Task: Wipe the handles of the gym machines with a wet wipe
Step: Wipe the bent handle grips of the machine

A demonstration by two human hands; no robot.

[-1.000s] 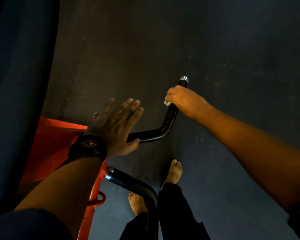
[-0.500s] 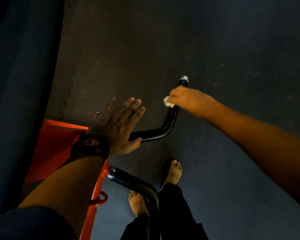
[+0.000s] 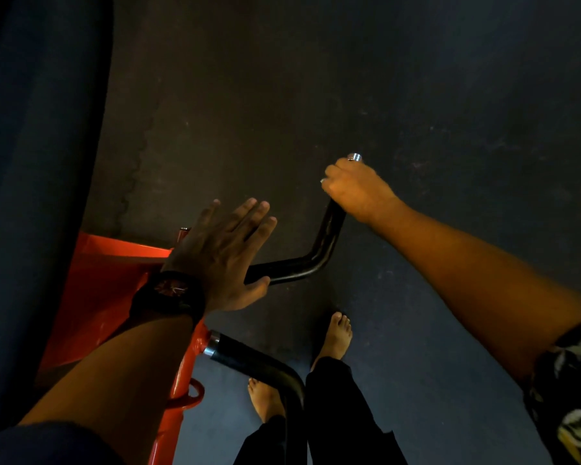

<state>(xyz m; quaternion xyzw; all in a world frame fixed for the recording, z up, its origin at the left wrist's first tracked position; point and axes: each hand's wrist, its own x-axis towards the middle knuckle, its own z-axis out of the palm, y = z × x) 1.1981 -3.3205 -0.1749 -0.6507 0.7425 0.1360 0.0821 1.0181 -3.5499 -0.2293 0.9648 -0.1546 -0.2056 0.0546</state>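
Left hand (image 3: pixel 222 256): palm down, fingers straight and close together, thumb spread aside, forearm in line behind the fingers. Right hand (image 3: pixel 356 191): knuckles up, fingers curled round the handle (image 3: pixel 319 253), whose capped tip shows just beyond them; wrist slightly bent, arm stretched almost straight behind.

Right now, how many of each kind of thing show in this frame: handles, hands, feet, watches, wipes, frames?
Black handles: 2
Hands, left hand and right hand: 2
Bare feet: 2
Wristwatch: 1
Wet wipe, mostly hidden: 1
Orange frame: 1
Total: 9
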